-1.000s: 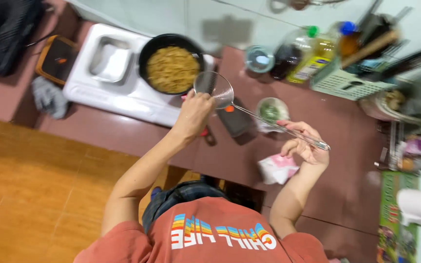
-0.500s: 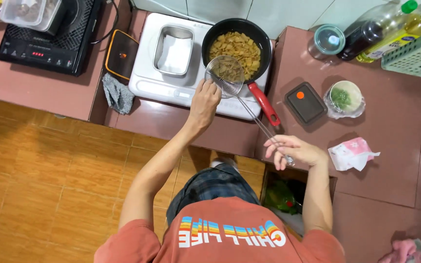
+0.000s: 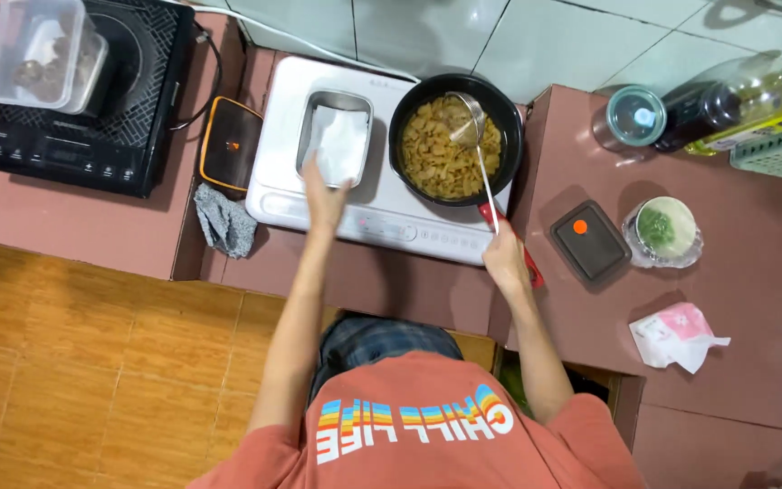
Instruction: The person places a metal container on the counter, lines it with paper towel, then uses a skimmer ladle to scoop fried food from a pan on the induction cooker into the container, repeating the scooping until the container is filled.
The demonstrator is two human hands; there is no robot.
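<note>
A black frying pan [image 3: 510, 119] full of yellowish-brown food [image 3: 436, 158] sits on the right side of a white cooktop [image 3: 278, 109]. My right hand [image 3: 505, 258] is shut on the long handle of a metal ladle [image 3: 468, 122], whose bowl rests in the food. The pan's red handle [image 3: 530, 268] lies just under that hand. My left hand [image 3: 323, 195] reaches over the near rim of a rectangular metal tray [image 3: 304, 127] with something white inside. Its fingers are spread and it holds nothing.
A black induction cooker [image 3: 74, 127] with a clear plastic container [image 3: 33, 54] on it stands at the left. Between the cookers lie a dark orange-rimmed pad [image 3: 231, 145] and a grey cloth [image 3: 224, 222]. Right counter: black lidded box [image 3: 590, 240], bowl of greens [image 3: 665, 231], pink bag [image 3: 676, 330], bottles [image 3: 726, 100].
My left hand has left the pan and moved left to the metal tray. The ladle, earlier held over the counter, now rests in the pan. The view has shifted.
</note>
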